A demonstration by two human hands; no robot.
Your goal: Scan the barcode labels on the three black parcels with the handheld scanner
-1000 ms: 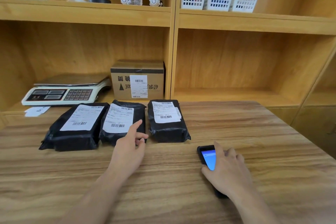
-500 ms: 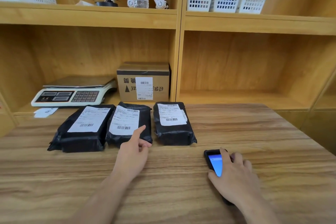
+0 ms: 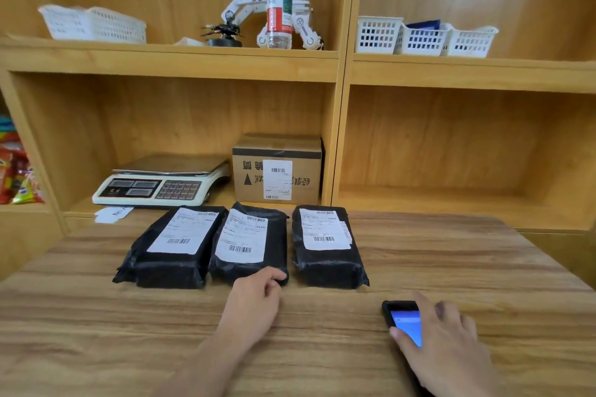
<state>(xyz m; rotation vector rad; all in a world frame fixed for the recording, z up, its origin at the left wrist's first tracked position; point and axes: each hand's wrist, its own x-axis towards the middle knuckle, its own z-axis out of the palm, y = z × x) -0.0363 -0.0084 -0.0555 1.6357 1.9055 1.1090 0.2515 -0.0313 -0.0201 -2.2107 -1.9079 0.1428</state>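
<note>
Three black parcels lie side by side at the far edge of the wooden table, each with a white barcode label facing up: the left parcel, the middle parcel and the right parcel. My left hand has its fingers curled at the near right corner of the middle parcel, touching it. The black handheld scanner lies flat on the table at the right with its blue screen lit. My right hand lies over it, thumb on the screen's left edge, and hides its lower half.
Behind the table stands a wooden shelf unit. On its low shelf sit a weighing scale and a labelled cardboard box. Above are white baskets, a water bottle and a small white robot arm. Snack packets show at the far left.
My left index finger has come off the middle parcel's label and the hand has curled at the parcel's near corner. My head has tilted up. My right hand stays on the scanner.
</note>
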